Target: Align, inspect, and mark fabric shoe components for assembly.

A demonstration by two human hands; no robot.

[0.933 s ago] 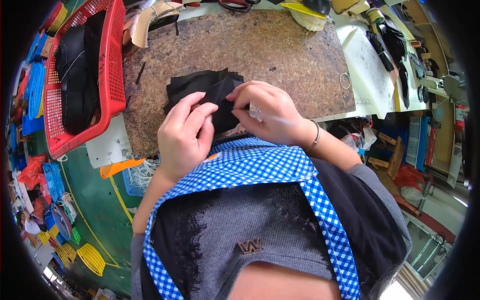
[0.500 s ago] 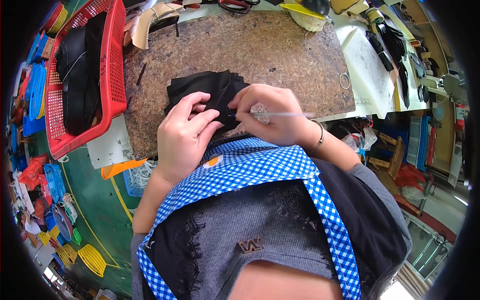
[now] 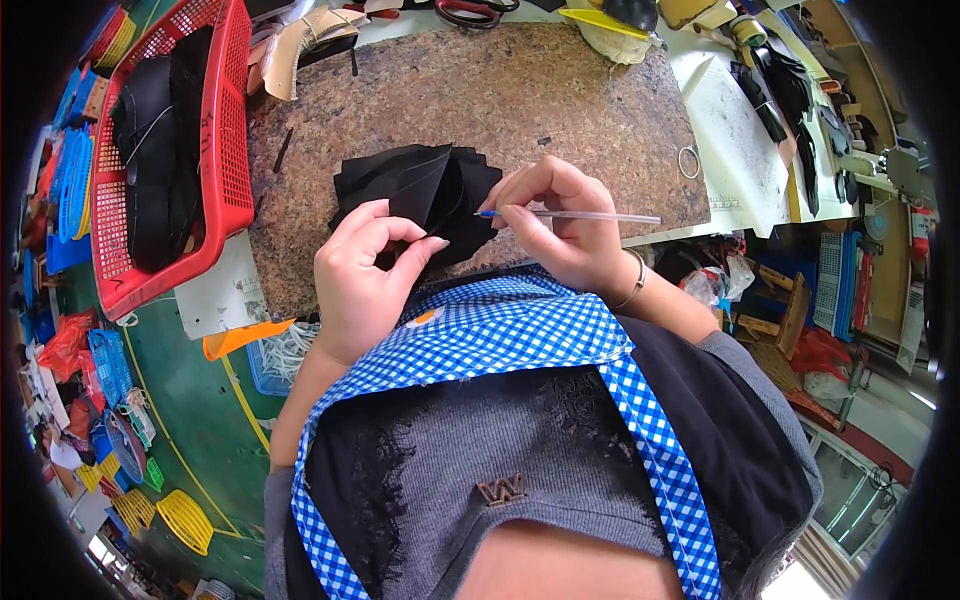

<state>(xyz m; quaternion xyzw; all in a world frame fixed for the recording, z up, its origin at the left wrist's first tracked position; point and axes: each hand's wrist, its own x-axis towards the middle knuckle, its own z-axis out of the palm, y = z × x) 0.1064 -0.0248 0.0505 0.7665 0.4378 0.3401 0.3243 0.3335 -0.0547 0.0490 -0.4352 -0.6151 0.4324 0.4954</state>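
Left hand: lower centre-left of the board, forearm rising from the lower edge; fingers curled, thumb and forefinger pinching the lifted edge of a black sheet. Right hand: just right of centre, wrist bent inward, gripping a slim clear pen between thumb and fingers; pen lies near-horizontal, blue tip pointing left toward the stack. Black sheets: loose stack at frame centre, upper left of the right hand, top one folded up.

Surface: speckled brown board; thin ring near its right edge. Upper left: red basket holding black material. Lower left: green floor, yellow basket.
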